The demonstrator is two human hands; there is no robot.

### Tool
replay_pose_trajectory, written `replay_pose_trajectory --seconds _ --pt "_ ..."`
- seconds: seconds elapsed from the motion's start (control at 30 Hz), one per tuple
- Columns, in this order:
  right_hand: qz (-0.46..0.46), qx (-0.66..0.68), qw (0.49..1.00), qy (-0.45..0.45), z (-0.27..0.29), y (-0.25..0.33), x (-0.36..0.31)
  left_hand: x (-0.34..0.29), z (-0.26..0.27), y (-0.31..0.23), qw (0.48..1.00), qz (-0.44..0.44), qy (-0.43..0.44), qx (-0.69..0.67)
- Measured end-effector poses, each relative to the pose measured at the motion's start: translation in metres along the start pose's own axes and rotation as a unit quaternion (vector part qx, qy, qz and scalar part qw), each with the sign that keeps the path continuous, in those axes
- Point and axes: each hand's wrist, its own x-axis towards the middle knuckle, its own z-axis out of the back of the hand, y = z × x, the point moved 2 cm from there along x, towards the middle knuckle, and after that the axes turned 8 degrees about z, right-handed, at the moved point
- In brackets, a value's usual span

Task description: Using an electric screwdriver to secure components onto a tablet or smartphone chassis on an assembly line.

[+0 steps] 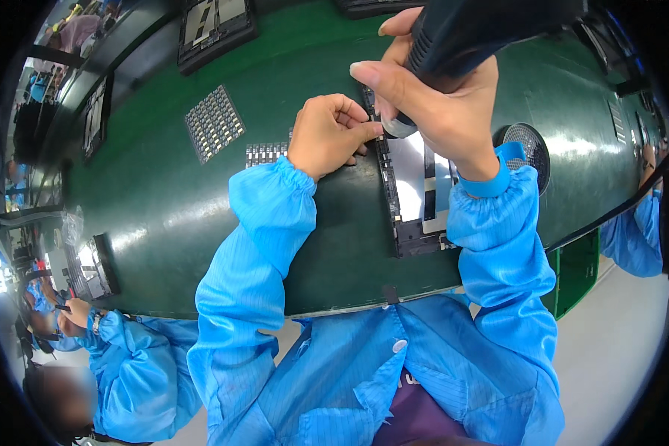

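Note:
My right hand point(453, 111) is wrapped round a thick black handheld power tool, likely an electric screwdriver point(468, 37). The tool's clear rounded tip point(400, 126) points down at the left edge of an opened tablet-like device point(407, 186). That device lies on the green table, with silvery panels inside a black frame. At the same edge, beside the tip, my left hand point(327, 135) has thumb and fingertips pinched together. Whatever they hold, if anything, is too small to make out. My right hand and the tool hide the device's upper part.
A sheet of small parts in rows point(215, 123) lies left on the green table point(163, 208); a second sheet point(264, 154) is partly behind my left hand. A round black mesh-topped object point(529, 149) stands right. Another opened device point(214, 30) sits far back. Co-workers' blue sleeves point(137, 372) show at both sides.

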Motion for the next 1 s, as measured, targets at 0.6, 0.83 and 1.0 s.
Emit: replay_pose_trajectory --seconds 0.6,0.83,1.0 --pt "0.127 -0.065 0.986 0.084 -0.006 -0.035 0.001 -0.001 0.018 -0.010 0.999 0.019 0.042 0.013" --pt "0.136 -0.104 0.982 0.073 -0.010 -0.032 -0.008 -0.014 0.099 -0.011 0.983 -0.084 -0.040 0.158" --pt "0.127 -0.080 0.989 0.012 0.007 -0.008 -0.004 -0.017 0.080 0.008 0.930 -0.084 -0.070 0.351"
